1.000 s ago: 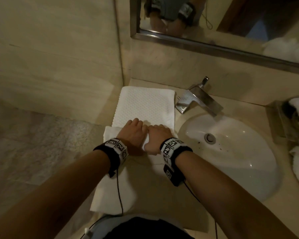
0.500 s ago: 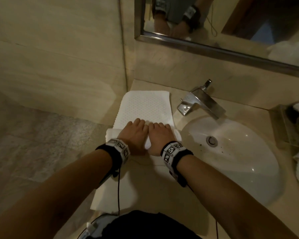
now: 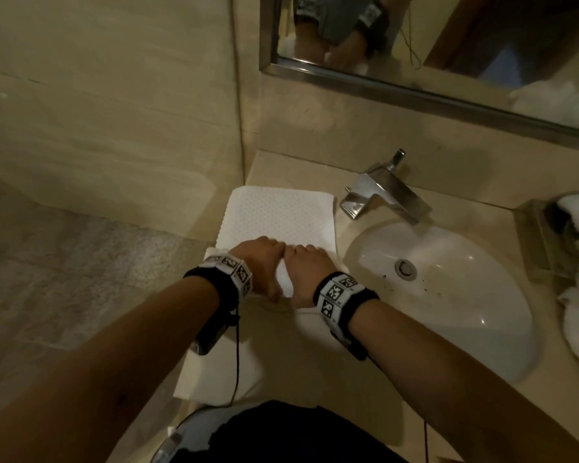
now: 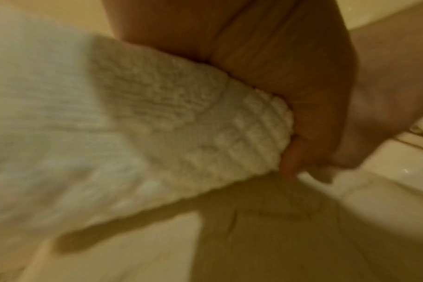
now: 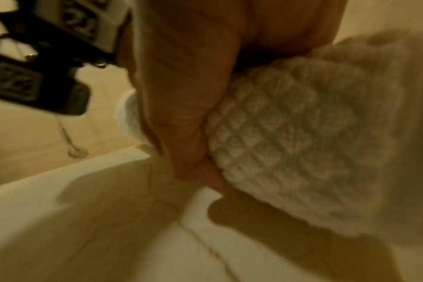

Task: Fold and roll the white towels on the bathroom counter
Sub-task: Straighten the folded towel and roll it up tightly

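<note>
Head view: white waffle-textured towel lies flat on the beige stone counter left of the oval sink, its near end rolled into 1 thick tube. Left hand and right hand both curl around that roll.

The roll under the left hand and right hand has advanced toward the upper frame and looks thicker. Flat towel ahead of the fingers is shorter. More bare counter shows below the wrists.
</note>
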